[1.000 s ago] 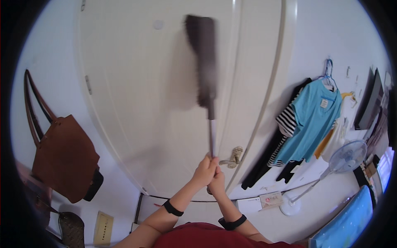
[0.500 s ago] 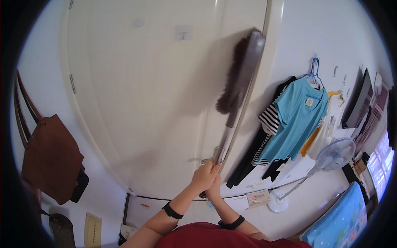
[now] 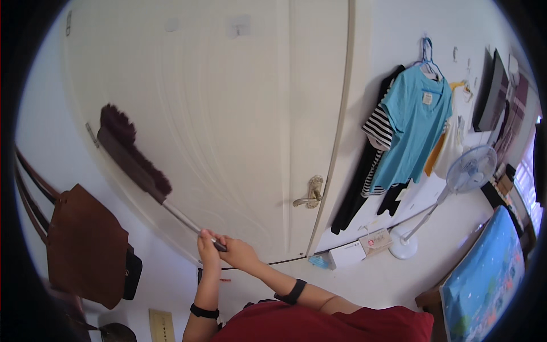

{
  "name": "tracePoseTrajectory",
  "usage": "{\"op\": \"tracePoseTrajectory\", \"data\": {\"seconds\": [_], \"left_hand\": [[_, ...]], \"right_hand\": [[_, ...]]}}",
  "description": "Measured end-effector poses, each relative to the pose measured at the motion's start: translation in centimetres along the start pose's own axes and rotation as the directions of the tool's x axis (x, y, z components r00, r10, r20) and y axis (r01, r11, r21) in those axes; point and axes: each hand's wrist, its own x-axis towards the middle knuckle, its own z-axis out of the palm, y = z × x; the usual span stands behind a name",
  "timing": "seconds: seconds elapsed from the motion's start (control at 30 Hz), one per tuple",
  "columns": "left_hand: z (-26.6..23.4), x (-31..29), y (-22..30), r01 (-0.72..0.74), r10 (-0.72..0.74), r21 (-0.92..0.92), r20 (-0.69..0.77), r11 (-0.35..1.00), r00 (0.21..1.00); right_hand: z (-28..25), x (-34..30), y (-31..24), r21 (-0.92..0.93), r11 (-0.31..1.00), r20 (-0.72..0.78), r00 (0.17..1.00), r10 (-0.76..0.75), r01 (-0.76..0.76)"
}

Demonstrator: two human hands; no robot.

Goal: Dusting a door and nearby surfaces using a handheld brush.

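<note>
A long-handled duster with a dark purple-brown fluffy head (image 3: 128,151) is held out to the left, its head over the white door (image 3: 245,114) near the hinge side. Whether the bristles touch the door I cannot tell. The slim handle (image 3: 181,216) slants down to my hands. My left hand (image 3: 208,249) is wrapped round the handle, and close beside it my right hand (image 3: 239,253) grips its lower end. Both hands are closed. A metal door handle (image 3: 310,194) sits at the door's right side, apart from my hands.
A brown bag (image 3: 85,245) hangs on the left wall. To the right hang a blue T-shirt (image 3: 413,128) and other clothes. Below them are a standing fan (image 3: 472,169), boxes (image 3: 347,255) on the floor and a blue patterned cover (image 3: 484,285).
The duster has swung from the door's upper right edge to the left side of the door. Both hands have moved left with it and stay on the handle.
</note>
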Motion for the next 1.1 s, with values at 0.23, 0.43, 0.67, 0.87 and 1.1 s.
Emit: {"op": "tracePoseTrajectory", "data": {"seconds": [0.23, 0.43, 0.67, 0.87, 1.1], "left_hand": [[5.3, -1.8, -1.4, -0.032, 0.036, -0.039, 0.101, 0.999, 0.994], [16.2, -4.6, -5.0, -0.062, 0.059, -0.007, 0.435, 0.998, 0.899], [24.7, -6.8, -7.9, -0.078, -0.074, 0.197, 0.660, 0.977, 0.747], [24.0, -5.9, -6.9, -0.185, -0.076, 0.337, 0.632, 0.923, 0.771], [14.4, -3.9, -1.0, -0.329, 0.015, 0.624, 0.454, 0.709, 0.891]], "right_hand": [[-3.4, -1.9, 2.1, -0.052, 0.996, -0.105, 0.992, 0.067, -0.073], [-11.1, -5.3, 7.5, 0.059, 0.965, -0.407, 0.876, 0.257, -0.256], [-17.8, -8.4, 11.9, 0.303, 0.952, -0.649, 0.741, 0.169, 0.049], [-16.9, -6.8, 12.4, 0.509, 0.857, -0.520, 0.820, 0.239, 0.073], [-6.9, -2.7, 8.3, 0.612, 0.777, -0.341, 0.936, 0.090, 0.148]]}}
